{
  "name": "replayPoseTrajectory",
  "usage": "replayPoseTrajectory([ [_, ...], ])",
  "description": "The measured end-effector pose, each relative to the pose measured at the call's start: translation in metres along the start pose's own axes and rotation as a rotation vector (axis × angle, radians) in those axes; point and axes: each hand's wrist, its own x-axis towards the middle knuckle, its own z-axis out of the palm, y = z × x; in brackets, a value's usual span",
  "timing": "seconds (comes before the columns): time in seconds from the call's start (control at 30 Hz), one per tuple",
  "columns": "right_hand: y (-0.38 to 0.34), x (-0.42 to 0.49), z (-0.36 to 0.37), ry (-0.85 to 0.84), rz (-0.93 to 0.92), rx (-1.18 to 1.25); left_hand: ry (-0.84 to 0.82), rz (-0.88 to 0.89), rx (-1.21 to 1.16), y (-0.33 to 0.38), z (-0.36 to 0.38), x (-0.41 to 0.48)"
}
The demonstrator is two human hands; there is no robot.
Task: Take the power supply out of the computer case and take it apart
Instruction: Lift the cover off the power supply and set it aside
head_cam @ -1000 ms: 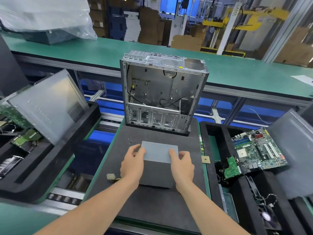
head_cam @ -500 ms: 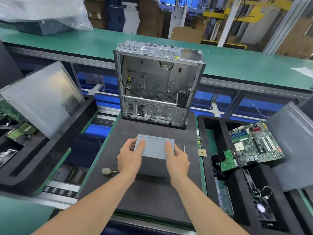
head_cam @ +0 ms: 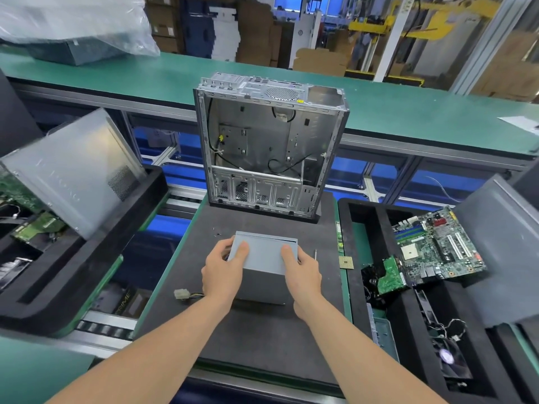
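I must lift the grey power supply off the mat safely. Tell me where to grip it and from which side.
Grip the power supply by its two flat side walls, coming in from left and right, thumbs on top, as the left hand and right hand do now. It is a smooth box; wires trail from its left side.

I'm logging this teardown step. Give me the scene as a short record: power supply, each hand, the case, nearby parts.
power supply: grey box, out of the computer case, on the black mat
left hand: grips its left side, thumb on top
right hand: grips its right side, thumb on top
computer case: upright at the mat's far end, side open, loose cables inside
white connector: on the mat, left of the left hand
motherboard: in the foam tray to the right
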Motion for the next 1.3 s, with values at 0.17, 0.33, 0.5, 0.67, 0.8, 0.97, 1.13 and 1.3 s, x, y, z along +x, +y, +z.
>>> replayPoseTrajectory([
  [0.17,-0.005,-0.005,0.006,0.057,0.039,-0.04,0.035,-0.188,-0.031,0.004,0.006,0.001],
  [0.33,-0.003,-0.005,0.011,0.108,0.063,-0.062,0.112,-0.132,-0.042,0.003,0.012,-0.003],
  [0.5,-0.002,0.0,0.012,0.086,0.073,-0.057,0.111,-0.106,-0.043,0.001,0.011,-0.002],
  [0.67,-0.008,-0.001,0.002,0.014,0.036,-0.107,0.074,-0.075,-0.025,0.003,0.007,-0.002],
  [0.8,-0.019,0.005,0.003,0.114,-0.243,-0.649,-0.077,-0.008,0.023,0.005,-0.009,0.009],
  [0.97,-0.043,-0.015,0.043,-0.235,-0.959,-1.01,-0.43,-0.141,-0.392,0.028,-0.027,0.035],
  [1.13,-0.021,-0.02,0.077,-0.206,-0.846,-1.292,-0.658,-0.103,-0.363,0.018,-0.045,0.06],
  [1.3,0.001,-0.016,0.085,-0.113,-0.891,-1.318,-0.762,-0.023,-0.247,0.017,-0.044,0.081],
])
